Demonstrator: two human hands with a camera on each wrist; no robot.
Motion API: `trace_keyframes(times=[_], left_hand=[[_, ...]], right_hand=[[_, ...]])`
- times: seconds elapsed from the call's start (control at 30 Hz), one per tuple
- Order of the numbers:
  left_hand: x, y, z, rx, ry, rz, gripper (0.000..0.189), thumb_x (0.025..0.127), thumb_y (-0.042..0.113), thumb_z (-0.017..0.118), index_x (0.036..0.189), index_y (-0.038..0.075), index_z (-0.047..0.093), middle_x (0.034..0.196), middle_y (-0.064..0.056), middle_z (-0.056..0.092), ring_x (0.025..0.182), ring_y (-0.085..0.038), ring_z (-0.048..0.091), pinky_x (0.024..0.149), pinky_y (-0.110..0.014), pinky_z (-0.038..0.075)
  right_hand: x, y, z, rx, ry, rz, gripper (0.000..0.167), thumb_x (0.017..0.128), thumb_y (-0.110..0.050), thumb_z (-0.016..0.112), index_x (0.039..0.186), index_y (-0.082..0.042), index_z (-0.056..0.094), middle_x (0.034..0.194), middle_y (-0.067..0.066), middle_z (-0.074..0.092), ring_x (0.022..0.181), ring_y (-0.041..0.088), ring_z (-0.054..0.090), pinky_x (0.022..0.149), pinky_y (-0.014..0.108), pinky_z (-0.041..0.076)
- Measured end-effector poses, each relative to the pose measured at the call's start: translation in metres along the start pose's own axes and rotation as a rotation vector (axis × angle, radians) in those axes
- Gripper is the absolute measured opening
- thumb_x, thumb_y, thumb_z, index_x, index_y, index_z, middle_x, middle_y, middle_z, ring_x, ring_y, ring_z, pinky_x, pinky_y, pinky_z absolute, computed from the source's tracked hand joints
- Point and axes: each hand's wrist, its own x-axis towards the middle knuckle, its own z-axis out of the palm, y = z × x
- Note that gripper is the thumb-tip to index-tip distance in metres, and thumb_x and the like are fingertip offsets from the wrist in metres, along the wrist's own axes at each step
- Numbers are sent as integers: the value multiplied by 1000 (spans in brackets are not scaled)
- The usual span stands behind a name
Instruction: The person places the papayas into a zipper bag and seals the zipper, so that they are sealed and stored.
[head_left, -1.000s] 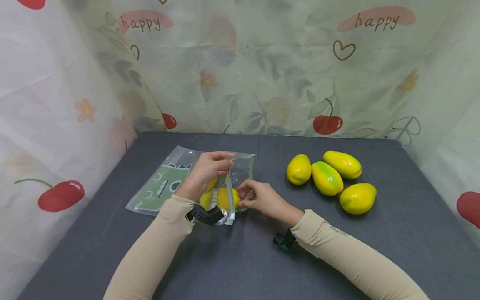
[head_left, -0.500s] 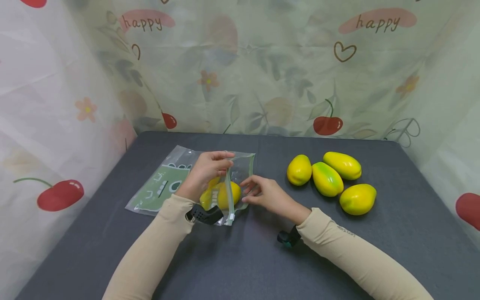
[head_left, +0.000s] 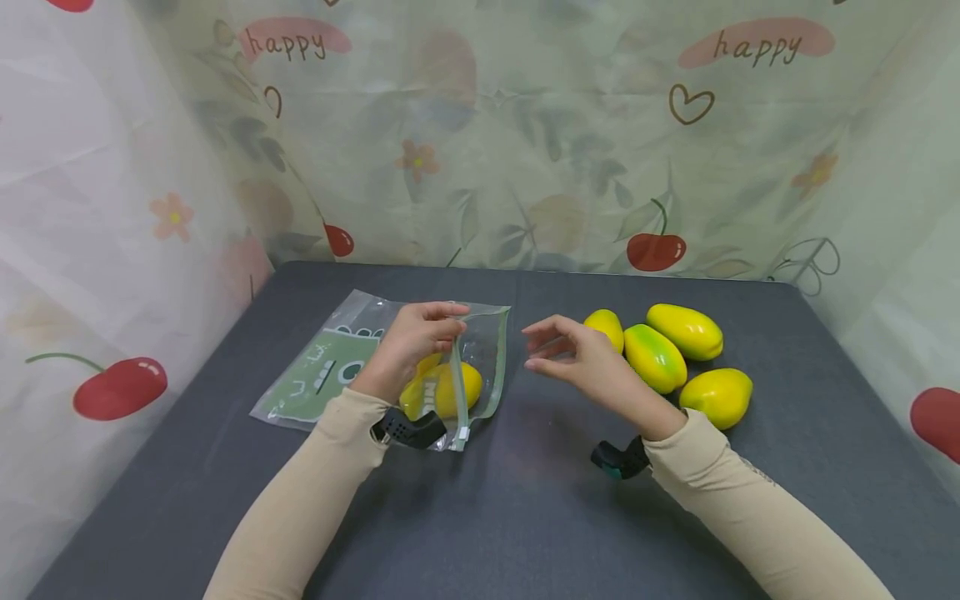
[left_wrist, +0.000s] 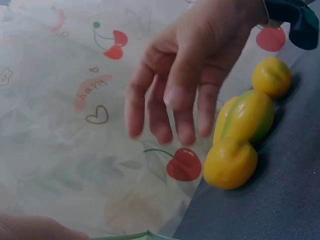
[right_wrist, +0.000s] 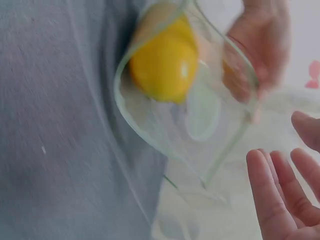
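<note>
My left hand [head_left: 412, 346] pinches the upper rim of a clear slider zip bag [head_left: 330, 379] with a green cartoon print. The bag lies on its side, its mouth spread open to the right. Yellow mangoes [right_wrist: 165, 65] are inside, one close to the mouth and another partly hidden behind my left hand. My right hand [head_left: 592, 362] hovers to the right of the bag, fingers loosely bent and holding nothing. Several more mangoes [head_left: 655, 358] lie in a cluster just beyond it; the nearest one is partly covered by that hand in the head view.
A dark grey cloth covers the table [head_left: 517, 517]. Behind and at both sides hangs a pale printed curtain [head_left: 510, 167] with cherries and hearts. A tied cord [head_left: 813, 258] hangs near the table's back right corner.
My right hand has let go of the mango in the bag, drawn out of the mouth and moved right toward the loose mangoes. My left hand keeps its hold on the rim.
</note>
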Motion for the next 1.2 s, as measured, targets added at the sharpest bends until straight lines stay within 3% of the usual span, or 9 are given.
trace_keyframes(times=[0.23, 0.53, 0.7, 0.97, 1.2], left_hand=[[-1, 0, 0, -3, -6, -13, 32, 92, 11, 62, 124, 6, 65, 124, -9, 61, 94, -19, 57, 89, -33, 51], [-2, -1, 0, 3, -1, -13, 33, 92, 12, 62, 124, 7, 65, 125, -9, 61, 97, -22, 58, 90, -34, 50], [0, -2, -1, 1, -8, -13, 33, 92, 11, 62, 125, 6, 64, 133, -11, 57, 102, -23, 57, 93, -37, 50], [1, -3, -1, 5, -8, -8, 33, 92, 11, 62, 124, 5, 64, 134, -12, 57, 104, -24, 57, 95, -38, 49], [2, -3, -1, 3, -6, 2, 31, 92, 10, 61, 123, 6, 66, 132, -13, 58, 101, -24, 59, 88, -33, 52]], right_hand=[[-17, -2, -38, 28, 104, -68, 41, 88, -16, 71, 126, -11, 58, 120, 10, 63, 106, 24, 64, 82, 22, 54], [-45, 4, -80, -9, 273, -151, 42, 91, -9, 66, 132, -10, 55, 121, 0, 63, 106, 1, 60, 87, 13, 49], [-59, 22, -92, 27, 308, -209, 51, 90, 4, 62, 138, -8, 49, 123, -8, 61, 108, 0, 60, 86, 13, 50], [-78, 64, -99, 4, 294, -124, 53, 91, 1, 63, 141, -7, 45, 128, -12, 54, 114, -4, 54, 86, 8, 47], [-94, 95, -110, -97, 300, 7, 52, 93, -14, 64, 141, -12, 45, 128, -14, 54, 111, -14, 50, 87, 2, 41]])
